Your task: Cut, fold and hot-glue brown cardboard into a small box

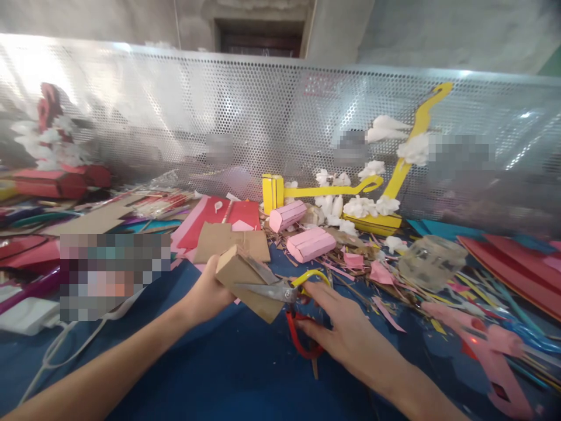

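My left hand (210, 298) grips a small folded cardboard box (239, 272) by its left side, with a flap hanging toward the lower right. Scissors (287, 292) with one yellow and one red handle loop are in my right hand (337, 318), its fingers through the loops. The blades reach left across the cardboard, around or over the flap; I cannot tell which. Just beyond lies a flat piece of brown cardboard (205, 242). Two pink paper prisms (311, 243) rest on the table to the right of it.
A pink glue gun (486, 345) with a lit red light lies at right, near a clear container (433, 263). Yellow paper shapes (333, 190) with white tufts stand by the perforated metal panel (263, 128). Scraps litter the blue table (197, 374). A white cable (56, 351) runs at left.
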`<state>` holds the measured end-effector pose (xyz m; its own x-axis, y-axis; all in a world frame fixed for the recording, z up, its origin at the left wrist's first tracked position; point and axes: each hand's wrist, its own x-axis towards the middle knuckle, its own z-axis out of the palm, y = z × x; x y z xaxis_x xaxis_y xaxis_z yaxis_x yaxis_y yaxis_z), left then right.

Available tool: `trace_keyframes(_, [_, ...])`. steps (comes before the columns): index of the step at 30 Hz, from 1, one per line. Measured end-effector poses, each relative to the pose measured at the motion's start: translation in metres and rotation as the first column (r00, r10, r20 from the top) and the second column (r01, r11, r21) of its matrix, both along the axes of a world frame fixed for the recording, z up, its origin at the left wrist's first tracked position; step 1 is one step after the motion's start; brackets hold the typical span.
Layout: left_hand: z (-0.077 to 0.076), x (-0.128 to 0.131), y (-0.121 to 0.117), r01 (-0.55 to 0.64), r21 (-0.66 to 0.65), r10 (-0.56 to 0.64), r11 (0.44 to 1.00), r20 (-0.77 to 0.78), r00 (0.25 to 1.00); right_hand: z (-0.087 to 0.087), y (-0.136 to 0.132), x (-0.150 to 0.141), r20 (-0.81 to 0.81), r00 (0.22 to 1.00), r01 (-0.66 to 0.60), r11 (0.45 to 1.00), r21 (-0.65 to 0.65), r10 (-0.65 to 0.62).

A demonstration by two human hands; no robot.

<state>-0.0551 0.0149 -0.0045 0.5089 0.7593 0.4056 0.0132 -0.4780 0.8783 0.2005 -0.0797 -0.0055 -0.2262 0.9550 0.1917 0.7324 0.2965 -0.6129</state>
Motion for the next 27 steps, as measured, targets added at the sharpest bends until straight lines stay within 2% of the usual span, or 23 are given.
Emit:
trace_keyframes(5, [-0.005,0.000,0.003,0.010,0.000,-0.010,1.000,0.023,1.000,0.004,-0.002,-0.004,0.022,1.000,0.004,1.000,-0.026,-0.003])
trace_keyframes(9, [-0.002,0.001,0.002,0.006,0.021,-0.007,1.000,0.044,0.999,0.002,-0.001,-0.005,0.002,1.000,0.002,1.000,-0.031,-0.002])
trace_keyframes(13, [0.003,0.005,0.001,-0.038,0.064,0.029,0.997,0.133,0.991,-0.006,0.005,-0.003,-0.092,0.992,0.097,0.993,0.072,-0.090])
trace_keyframes(19, [0.001,0.004,0.007,-0.103,0.090,0.084,0.991,0.189,0.978,-0.007,0.008,-0.004,-0.257,0.958,0.146,0.987,0.071,-0.123])
trace_keyframes(21, [-0.001,0.002,0.009,-0.102,0.064,0.088,0.993,0.196,0.977,-0.006,0.005,-0.002,-0.246,0.962,0.136,0.988,0.066,-0.117])
trace_keyframes(25, [-0.003,0.001,0.009,-0.123,-0.033,0.128,0.992,0.213,0.969,-0.007,0.001,0.005,-0.106,0.992,0.073,0.996,0.057,-0.067])
trace_keyframes(27, [-0.003,0.002,0.008,-0.126,-0.098,0.146,0.987,0.243,0.959,-0.008,0.003,0.006,-0.059,0.993,0.108,0.991,0.085,-0.103])
